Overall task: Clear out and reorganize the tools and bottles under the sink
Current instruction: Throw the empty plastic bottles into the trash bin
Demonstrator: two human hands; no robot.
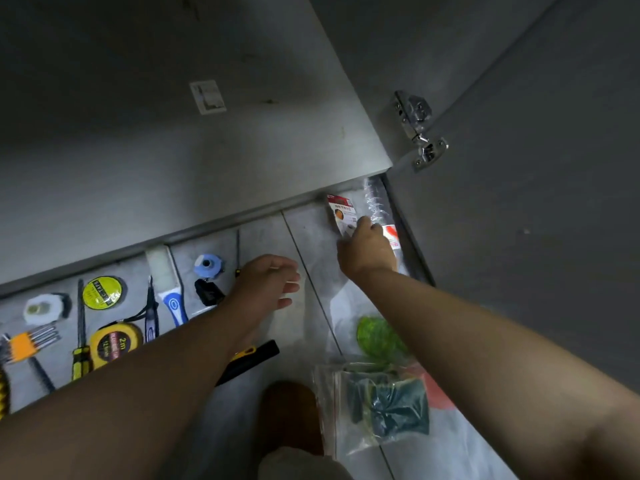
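My right hand [367, 249] pinches a small red-and-white retail packet [341, 211] close to the cabinet's front edge, next to a long clear-wrapped pack [375, 202] lying along the open door. My left hand [268, 284] hovers open above the floor tiles, holding nothing. Tools lie in a row on the floor at left: a yellow tape measure [116, 344], a yellow tape roll [103, 292], a yellow-handled screwdriver [81, 341], an orange hex key set [29, 342], a blue plastic fitting [209, 265] and a blue-handled tool [173, 299].
The empty cabinet floor [173, 140] lies ahead, its open door [519, 202] with a metal hinge [417, 129] at right. A green scrubber [379, 336] and a clear bag of dark sponges [384, 407] lie by my right arm. A black-and-yellow tool [249, 360] lies under my left arm.
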